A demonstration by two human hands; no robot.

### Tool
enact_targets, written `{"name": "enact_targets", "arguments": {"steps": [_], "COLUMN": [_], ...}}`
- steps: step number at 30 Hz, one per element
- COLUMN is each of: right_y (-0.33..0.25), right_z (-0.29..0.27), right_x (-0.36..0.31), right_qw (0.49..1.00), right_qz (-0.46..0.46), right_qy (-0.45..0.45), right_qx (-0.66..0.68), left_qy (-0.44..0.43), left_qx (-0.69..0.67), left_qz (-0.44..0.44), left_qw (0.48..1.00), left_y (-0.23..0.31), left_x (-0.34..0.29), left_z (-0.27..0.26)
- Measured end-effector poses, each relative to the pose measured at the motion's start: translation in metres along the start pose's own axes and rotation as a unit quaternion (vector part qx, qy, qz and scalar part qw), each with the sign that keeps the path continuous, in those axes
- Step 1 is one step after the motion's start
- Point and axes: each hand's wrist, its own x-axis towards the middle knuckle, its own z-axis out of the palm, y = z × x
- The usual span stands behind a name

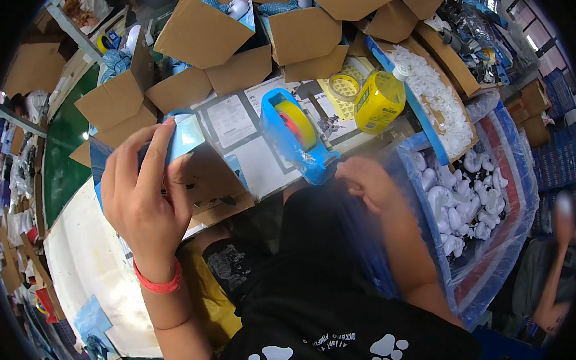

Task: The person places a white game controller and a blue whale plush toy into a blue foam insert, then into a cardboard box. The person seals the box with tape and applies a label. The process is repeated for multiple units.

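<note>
My left hand (145, 195) grips the top edge of a small cardboard box (213, 179) with a blue printed outside. Its thumb is on the near side and its fingers reach over the corner, where a shiny light-blue flap shows. A blue tape dispenser (311, 166) with a yellow roll on a red core stands on the table to the right of the box. Beside the dispenser's front end is my right hand (369, 181), slightly blurred, its fingers curled together. Whatever those fingers may hold is too small to make out.
Open brown cartons (208, 32) line the far side. A yellow bottle (380, 100) and a tape roll (344, 86) stand behind the dispenser. To the right are a tray of white scraps (433, 90) and a plastic-lined bin (449, 273) of white pieces. Another person's arm (557, 259) shows far right.
</note>
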Motion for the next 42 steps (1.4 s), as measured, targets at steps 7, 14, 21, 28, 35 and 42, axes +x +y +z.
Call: {"name": "enact_targets", "arguments": {"steps": [7,14,21,28,35,42], "right_y": [0.015,-0.032,-0.121,-0.155,-0.143,-0.113], "right_z": [0.012,0.025,0.136,0.188,0.179,0.17], "right_x": [-0.008,-0.021,-0.001,0.008,0.023,0.02], "right_qw": [0.763,0.92,0.919,0.909,0.953,0.985], "right_qz": [-0.229,-0.154,-0.281,-0.295,-0.122,-0.109], "right_qy": [0.211,0.083,-0.095,-0.105,-0.042,-0.085], "right_qx": [-0.566,-0.35,-0.258,-0.274,-0.273,-0.099], "left_qy": [0.005,0.077,0.11,0.112,0.125,0.108], "left_qx": [0.003,-0.026,0.018,0.007,-0.02,0.049], "left_qz": [0.011,-0.028,-0.041,-0.056,-0.061,0.037], "left_qw": [1.0,0.996,0.993,0.992,0.99,0.992], "left_y": [-0.002,0.0,0.006,0.007,0.009,-0.004], "left_x": [0.0,0.003,0.004,0.002,-0.001,-0.002], "left_z": [0.0,0.006,0.021,0.017,0.015,0.012]}}
